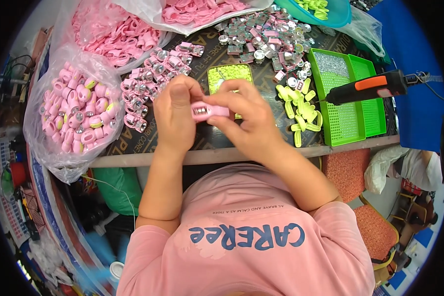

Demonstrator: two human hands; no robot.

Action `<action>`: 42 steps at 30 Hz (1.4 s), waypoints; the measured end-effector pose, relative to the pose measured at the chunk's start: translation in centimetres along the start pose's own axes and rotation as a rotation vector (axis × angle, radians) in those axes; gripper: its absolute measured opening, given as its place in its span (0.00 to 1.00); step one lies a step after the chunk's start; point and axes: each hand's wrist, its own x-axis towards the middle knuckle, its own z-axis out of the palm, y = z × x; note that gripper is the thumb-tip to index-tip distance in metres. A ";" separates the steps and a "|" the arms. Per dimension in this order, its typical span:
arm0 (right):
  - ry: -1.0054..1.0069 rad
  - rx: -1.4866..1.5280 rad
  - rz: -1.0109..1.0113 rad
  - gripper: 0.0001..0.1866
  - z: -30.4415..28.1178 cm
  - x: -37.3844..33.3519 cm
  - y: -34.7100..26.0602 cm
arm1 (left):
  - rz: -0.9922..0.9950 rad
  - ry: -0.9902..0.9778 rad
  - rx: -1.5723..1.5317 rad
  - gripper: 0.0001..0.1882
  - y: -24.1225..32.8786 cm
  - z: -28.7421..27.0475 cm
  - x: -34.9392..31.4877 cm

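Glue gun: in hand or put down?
Put down. The glue gun lies across the green trays; both hands hold a pink part.

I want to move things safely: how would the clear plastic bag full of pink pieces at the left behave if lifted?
The clear plastic bag looks thin and crumpled, so it would probably sag, not hold shape. Its mouth seems open, so pink pieces might spill. Being heaped full, it is likely heavier than it looks.

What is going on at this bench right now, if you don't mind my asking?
A person holds a small pink plastic part between the left hand and right hand above the table edge. Beside them lie bags of pink pieces, yellow-green clips, green trays and a black-and-orange power tool.
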 end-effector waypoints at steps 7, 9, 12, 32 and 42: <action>-0.175 -0.418 -0.202 0.32 -4.9 2.0 -0.7 | -0.705 -0.497 -0.609 0.40 0.8 1.8 0.0; -0.012 -0.546 -0.198 0.22 -6.6 2.1 -0.7 | -0.729 -0.435 -0.703 0.40 -0.4 1.4 0.1; -0.157 -0.829 0.205 0.12 -11.3 0.0 -0.8 | -0.743 -0.247 -0.913 0.35 -0.6 1.6 -0.1; -0.367 -0.185 0.152 0.09 -8.7 0.8 -2.1 | -0.755 -0.285 -1.012 0.17 -0.4 4.8 1.1; -0.429 -0.371 -0.027 0.10 -7.4 1.7 -2.5 | -0.765 -0.285 -1.004 0.17 -0.3 5.3 1.0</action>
